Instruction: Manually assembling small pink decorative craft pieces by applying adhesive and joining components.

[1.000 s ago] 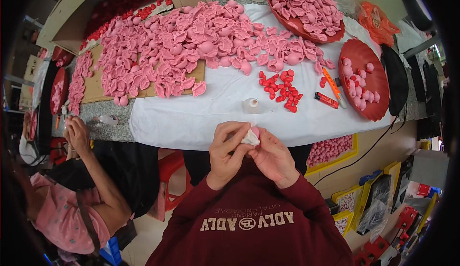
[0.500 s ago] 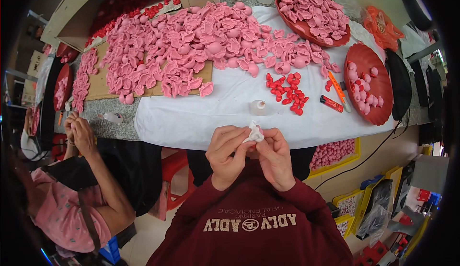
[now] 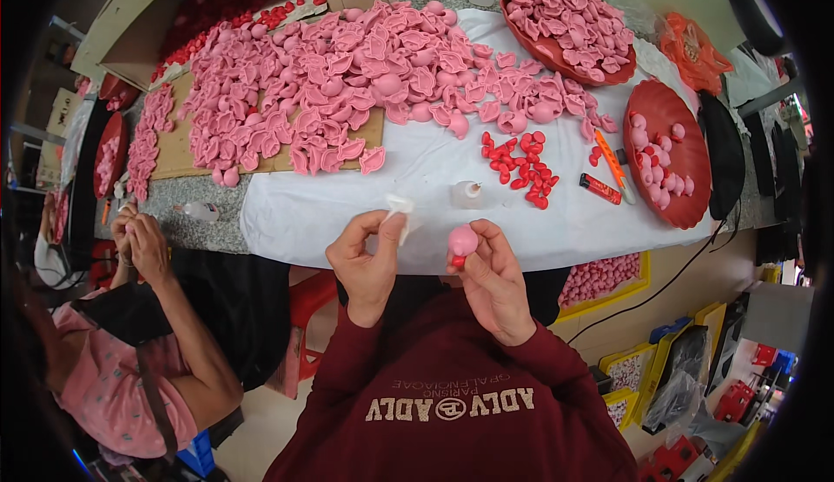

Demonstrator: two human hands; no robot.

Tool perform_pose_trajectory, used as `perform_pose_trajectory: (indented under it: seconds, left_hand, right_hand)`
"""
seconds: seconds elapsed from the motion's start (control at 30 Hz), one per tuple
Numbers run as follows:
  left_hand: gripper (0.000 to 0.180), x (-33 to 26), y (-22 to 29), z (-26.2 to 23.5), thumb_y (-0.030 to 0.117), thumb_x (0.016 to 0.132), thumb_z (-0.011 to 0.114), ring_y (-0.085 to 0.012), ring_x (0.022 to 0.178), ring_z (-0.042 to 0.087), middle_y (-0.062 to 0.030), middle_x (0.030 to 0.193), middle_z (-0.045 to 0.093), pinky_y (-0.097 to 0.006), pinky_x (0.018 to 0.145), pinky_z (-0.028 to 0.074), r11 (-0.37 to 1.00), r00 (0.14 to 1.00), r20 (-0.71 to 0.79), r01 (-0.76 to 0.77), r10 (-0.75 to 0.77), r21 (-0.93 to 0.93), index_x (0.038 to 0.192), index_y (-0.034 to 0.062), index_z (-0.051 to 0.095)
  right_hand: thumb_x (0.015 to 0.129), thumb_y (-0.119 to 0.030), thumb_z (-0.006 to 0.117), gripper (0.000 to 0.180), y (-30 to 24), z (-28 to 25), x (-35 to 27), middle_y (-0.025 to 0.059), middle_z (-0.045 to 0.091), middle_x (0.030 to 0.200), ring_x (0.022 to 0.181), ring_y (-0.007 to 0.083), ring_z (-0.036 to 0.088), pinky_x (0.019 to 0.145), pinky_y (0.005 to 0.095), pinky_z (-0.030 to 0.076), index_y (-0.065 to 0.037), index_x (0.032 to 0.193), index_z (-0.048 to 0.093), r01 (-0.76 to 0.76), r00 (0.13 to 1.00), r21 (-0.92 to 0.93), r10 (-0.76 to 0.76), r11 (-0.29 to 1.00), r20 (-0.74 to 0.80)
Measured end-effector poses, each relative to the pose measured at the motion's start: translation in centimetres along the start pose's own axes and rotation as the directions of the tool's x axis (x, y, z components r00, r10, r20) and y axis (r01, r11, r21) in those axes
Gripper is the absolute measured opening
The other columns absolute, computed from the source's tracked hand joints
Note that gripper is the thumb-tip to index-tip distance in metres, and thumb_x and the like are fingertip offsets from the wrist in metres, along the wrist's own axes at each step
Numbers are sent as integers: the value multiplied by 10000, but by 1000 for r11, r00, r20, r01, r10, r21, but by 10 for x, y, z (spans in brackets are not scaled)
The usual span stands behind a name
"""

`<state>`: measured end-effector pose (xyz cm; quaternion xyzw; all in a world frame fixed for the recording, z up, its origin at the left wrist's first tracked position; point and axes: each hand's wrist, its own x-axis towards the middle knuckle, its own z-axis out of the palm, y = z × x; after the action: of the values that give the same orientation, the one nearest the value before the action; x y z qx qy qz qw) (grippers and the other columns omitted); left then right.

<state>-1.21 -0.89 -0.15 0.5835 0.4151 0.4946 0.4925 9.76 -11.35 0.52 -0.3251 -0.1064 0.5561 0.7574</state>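
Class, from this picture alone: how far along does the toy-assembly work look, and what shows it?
Done: pink pieces lie in the red tray. In hand: the right hand holds a pink ball with a red piece; the left hand pinches a white scrap. Left: a large pink heap and loose red pieces on the white cloth.

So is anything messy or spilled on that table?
Nothing looks spilled or broken. The pink pieces lie in a loose heap that runs off the cardboard sheet onto the white cloth, and small red bits are scattered nearby, like sorted parts.
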Motion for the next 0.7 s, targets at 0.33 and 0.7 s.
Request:
perform_pose_trajectory:
  seconds: [0.33,0.7]
  left_hand:
    - [127,32,16,11,42,689,680,-220,730,468,-60,701,524,-298,640,379,887,969,12,-230,245,401,704,21,556]
    - [108,18,16,-1,-21,739,613,-209,692,522,-80,773,585,-281,645,424,860,958,77,-284,278,424,836,25,619]
  right_hand:
    - [866,-102,525,381,-3,1,2,63,488,1009,890,146,489,789,282,405,-43,1206,363,-10,999,-15,9,1000,-38]
    - [897,-135,489,304,2,4,6,56,483,988,856,148,505,746,272,434,-58,1171,381,-57,998,47,59,997,-35]
